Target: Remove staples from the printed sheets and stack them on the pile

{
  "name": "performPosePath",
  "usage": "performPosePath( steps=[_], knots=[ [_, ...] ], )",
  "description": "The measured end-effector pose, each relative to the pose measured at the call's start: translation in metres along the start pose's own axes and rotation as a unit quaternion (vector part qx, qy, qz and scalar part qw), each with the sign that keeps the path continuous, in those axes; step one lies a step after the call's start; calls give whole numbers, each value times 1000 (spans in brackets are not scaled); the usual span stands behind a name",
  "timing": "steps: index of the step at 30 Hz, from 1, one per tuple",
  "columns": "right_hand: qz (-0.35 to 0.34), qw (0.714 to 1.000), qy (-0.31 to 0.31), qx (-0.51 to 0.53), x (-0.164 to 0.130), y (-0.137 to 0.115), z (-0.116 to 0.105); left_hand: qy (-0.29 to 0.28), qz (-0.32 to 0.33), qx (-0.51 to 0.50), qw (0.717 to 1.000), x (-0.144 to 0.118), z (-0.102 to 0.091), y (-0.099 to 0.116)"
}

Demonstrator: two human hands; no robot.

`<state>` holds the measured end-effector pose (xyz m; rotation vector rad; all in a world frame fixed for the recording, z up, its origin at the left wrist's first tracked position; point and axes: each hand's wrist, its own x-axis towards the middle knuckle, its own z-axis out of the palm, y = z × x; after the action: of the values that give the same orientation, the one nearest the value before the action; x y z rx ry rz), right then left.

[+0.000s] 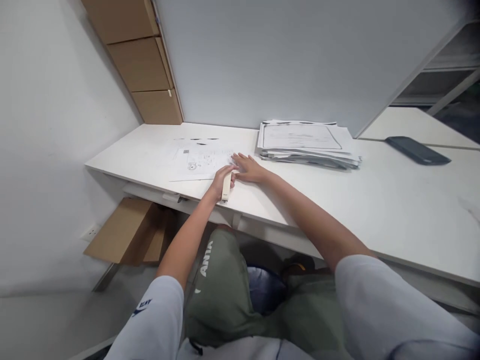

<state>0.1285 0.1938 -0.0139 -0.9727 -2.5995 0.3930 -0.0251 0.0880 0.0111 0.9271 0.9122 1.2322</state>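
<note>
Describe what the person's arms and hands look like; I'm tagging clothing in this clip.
Both arms are bare from above the elbow down. The left hand and right hand wear no gloves. Short light grey sleeves cover the upper arms; the left sleeve carries a small dark blue logo.

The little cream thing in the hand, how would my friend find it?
Start at the white desk and follow its front edge left to the lone printed sheet. At that sheet's right corner, the left hand grips a small cream stapler. It is the only solid, narrow bar there; everything near it is flat paper.
</note>
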Motion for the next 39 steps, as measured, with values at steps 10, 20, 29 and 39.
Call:
performPosePath(
  steps=[10,20,29,39],
  knots=[
    [20,996,85,25,8,12,16,-160,-151,-103,970,11,-13,9],
    [40,981,182,59,5,7,6,31,-152,-190,969,21,-3,7],
    [-51,970,236,-5,-12,-4,3,124,-44,-260,957,16,0,4],
    [-114,984,135,-24,-16,-14,-1,109,-88,-208,968,19,-12,15]
  ],
)
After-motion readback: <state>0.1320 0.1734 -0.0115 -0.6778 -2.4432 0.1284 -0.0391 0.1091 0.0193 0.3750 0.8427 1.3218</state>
